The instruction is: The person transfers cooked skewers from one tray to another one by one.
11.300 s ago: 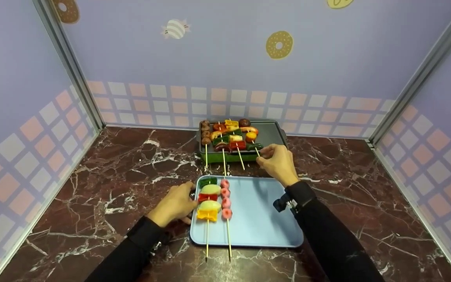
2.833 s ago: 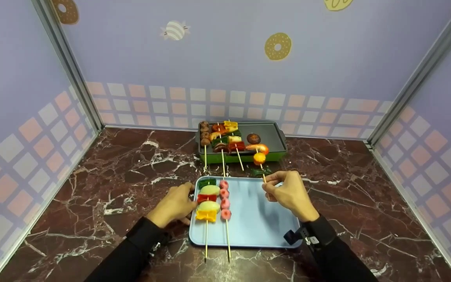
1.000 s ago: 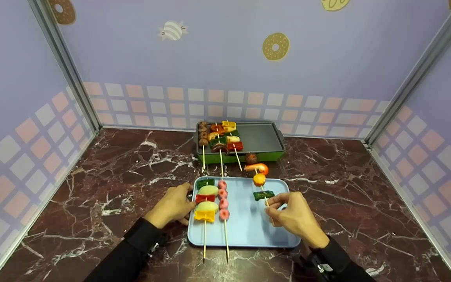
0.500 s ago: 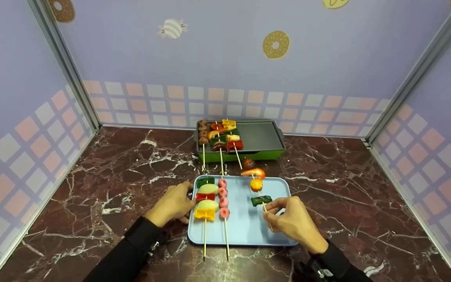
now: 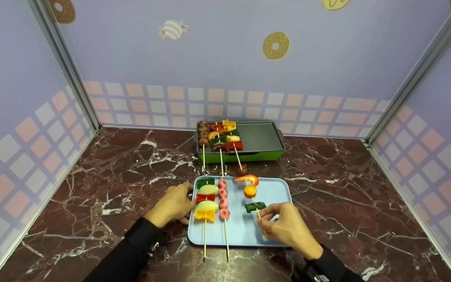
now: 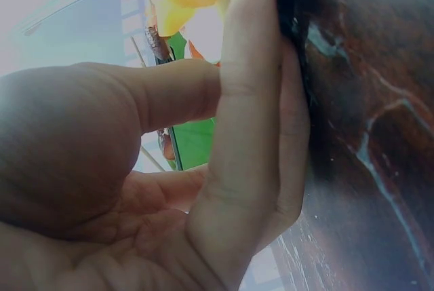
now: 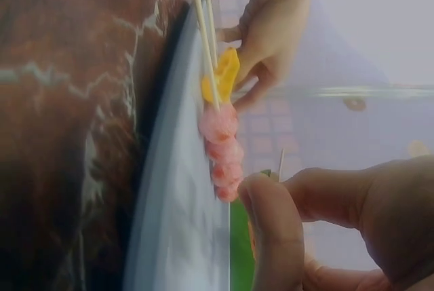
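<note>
My right hand pinches the stick of a food skewer between thumb and fingers. This skewer bears a dark brown round piece, an orange shrimp, a yellow round piece and a green pepper piece. It slants over the right half of a light blue tray, its brown tip beyond the far rim. My left hand grips the tray's left edge, its fingers along the side in the left wrist view. On the tray lie a vegetable skewer and a skewer of pink balls, sticks overhanging the near rim.
Behind the tray stands a green grill with a dark grey plate. A meatball skewer and two mixed skewers lie on its left half. Patterned walls enclose the dark marble tabletop at the back and sides.
My right hand has brought the shrimp skewer from the grill's right side towards me over the tray. In the last half second it has shifted left and slightly nearer. My left hand has stayed.
</note>
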The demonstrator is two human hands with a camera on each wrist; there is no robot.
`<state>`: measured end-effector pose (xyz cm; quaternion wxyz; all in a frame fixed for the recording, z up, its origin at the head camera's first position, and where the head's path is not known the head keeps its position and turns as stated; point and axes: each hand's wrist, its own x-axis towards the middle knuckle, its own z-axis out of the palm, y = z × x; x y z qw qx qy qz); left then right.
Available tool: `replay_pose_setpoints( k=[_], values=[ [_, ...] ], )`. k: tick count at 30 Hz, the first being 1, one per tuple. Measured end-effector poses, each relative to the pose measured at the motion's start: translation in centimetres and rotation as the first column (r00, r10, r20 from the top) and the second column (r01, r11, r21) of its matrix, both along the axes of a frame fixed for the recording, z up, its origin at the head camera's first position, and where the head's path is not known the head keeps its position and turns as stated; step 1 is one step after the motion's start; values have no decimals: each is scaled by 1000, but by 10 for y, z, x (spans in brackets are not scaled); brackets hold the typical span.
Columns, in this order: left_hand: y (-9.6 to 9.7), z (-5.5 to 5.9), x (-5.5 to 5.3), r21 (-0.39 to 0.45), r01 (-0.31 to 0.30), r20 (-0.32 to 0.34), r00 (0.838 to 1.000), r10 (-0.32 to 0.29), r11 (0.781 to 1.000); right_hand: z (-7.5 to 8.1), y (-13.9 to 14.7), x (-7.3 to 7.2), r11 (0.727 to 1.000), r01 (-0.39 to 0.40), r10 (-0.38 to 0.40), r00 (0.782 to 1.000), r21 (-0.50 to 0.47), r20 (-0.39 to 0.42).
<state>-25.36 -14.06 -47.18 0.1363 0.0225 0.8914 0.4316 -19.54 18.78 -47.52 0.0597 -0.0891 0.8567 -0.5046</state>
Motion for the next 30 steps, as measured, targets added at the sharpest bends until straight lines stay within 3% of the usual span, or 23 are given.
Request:
replay_pose_setpoints(
  k=[12, 19, 30],
  values=[
    [1, 1, 0, -10, -13, 2, 1000, 13, 1000, -5, -9, 7, 998, -60, 61, 998, -24, 2],
    [1, 0, 1, -22, -15, 0, 1000, 15, 1000, -9, -14, 9, 998, -67, 67, 997, 8, -28],
    [1, 0, 2, -11, -1, -28, 1000, 1, 1000, -12, -22, 12, 987, -80, 93, 992, -139, 88]
  ],
)
